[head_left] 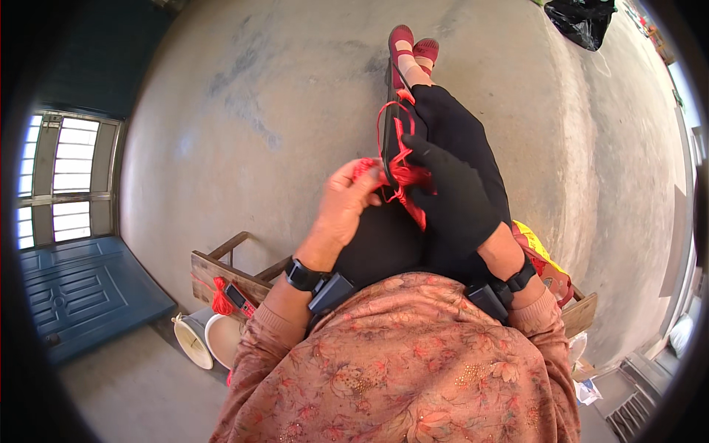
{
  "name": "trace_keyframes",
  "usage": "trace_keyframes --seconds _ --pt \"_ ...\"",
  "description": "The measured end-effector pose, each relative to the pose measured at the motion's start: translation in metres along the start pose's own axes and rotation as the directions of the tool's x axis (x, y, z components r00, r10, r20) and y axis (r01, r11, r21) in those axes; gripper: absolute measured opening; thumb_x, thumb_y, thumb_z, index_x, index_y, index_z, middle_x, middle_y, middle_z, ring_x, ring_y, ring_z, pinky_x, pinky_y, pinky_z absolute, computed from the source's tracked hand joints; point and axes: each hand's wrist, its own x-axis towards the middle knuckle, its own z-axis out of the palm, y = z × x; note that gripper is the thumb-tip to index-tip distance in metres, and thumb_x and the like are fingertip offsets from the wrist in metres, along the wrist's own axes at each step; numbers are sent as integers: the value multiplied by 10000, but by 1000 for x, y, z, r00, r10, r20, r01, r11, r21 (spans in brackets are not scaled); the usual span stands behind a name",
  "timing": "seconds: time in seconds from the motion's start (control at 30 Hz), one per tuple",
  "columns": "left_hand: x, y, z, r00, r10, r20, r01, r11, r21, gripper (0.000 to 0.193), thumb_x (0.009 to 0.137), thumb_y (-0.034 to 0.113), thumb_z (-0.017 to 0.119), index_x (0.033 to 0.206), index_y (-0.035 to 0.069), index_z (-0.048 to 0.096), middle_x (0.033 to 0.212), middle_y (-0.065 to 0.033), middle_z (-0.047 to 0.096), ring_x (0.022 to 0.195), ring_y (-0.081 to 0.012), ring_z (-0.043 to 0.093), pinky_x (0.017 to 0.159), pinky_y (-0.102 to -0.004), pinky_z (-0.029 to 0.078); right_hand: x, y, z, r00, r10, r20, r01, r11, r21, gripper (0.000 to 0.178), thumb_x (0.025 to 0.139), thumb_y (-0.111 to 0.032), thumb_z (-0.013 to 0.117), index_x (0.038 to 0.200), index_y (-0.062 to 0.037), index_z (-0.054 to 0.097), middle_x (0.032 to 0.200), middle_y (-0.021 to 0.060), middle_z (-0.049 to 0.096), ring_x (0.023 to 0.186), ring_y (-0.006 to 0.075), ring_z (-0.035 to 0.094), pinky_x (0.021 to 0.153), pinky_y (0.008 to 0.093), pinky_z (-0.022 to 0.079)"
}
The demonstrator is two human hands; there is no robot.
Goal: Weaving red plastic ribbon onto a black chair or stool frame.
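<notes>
Red cord (403, 174) is bunched above my lap, with a thin loop rising out of it and flat, ribbon-like ends hanging below. Bare, my left hand (344, 201) pinches a red clump of the cord between thumb and fingers. My right hand (456, 193), in a black glove, is closed on the cord's other side; its fingertips are partly hidden and slightly blurred. A long, narrow dark piece (393, 122) runs from the cord toward my feet, its kind unclear. A short red bit (405, 97) shows near its far part.
I sit on a wooden bench (244, 284); a red cord bundle (221, 297) and a phone (238, 299) lie on its left end. Buckets (193, 341) stand below. At the right is a yellow and red bag (543, 255). A black plastic bag (582, 21) lies far right.
</notes>
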Motion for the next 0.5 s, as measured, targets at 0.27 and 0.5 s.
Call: trace_keyframes --seconds 0.27,0.5 --pt "-36 72 -60 1000 -13 -20 -2 774 -633 215 993 294 630 1081 99 655 986 9 677 882 -104 647 666 -238 572 0 1 -27 959 184 -214 -140 969 204 674 762 -168 807 1373 -71 540 1271 162 611 1152 281 609 983 371 483" --pt "-128 148 -41 803 568 179 -392 731 -559 712 871 88 735 1481 97 367 1488 -140 421 1462 -315 299 1181 -536 322 38 -32 -8 926 -378 -16 351 874 -335 696 671 -229 850 1283 -35 581 1316 160 585 1269 362 512 1099 443 395"
